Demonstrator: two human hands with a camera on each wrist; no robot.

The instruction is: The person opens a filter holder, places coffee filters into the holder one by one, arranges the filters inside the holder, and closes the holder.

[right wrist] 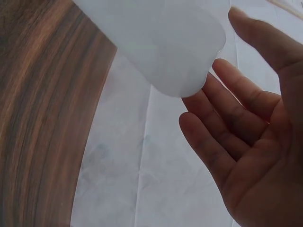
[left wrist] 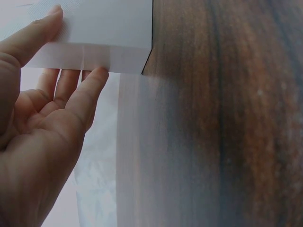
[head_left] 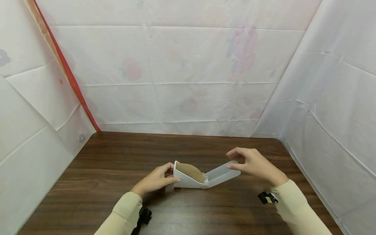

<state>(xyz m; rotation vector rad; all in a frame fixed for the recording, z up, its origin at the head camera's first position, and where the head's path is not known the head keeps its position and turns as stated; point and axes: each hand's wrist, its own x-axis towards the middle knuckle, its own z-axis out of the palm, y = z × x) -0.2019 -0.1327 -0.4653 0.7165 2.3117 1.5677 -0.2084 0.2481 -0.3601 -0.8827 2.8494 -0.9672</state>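
Observation:
A white plastic box (head_left: 188, 183) stands on the dark wooden table (head_left: 117, 156) with its hinged lid (head_left: 223, 174) swung out to the right. Brown paper sheets (head_left: 191, 171) lean inside it. My left hand (head_left: 172, 173) pinches the box's left end; in the left wrist view the thumb and forefinger of that hand (left wrist: 78, 42) lie on the white wall (left wrist: 113, 28). My right hand (head_left: 230, 160) hovers at the lid's free end, fingers loose, thumb at or just off the edge. In the right wrist view the rounded lid tip (right wrist: 165, 42) sits just off the spread fingers of my right hand (right wrist: 227, 40).
White sheeting with faint flower prints walls in the table at the back (head_left: 182, 75), left and right. A red strip (head_left: 69, 73) runs down the left back corner. Small black devices sit at both wrists (head_left: 145, 215) (head_left: 266, 197).

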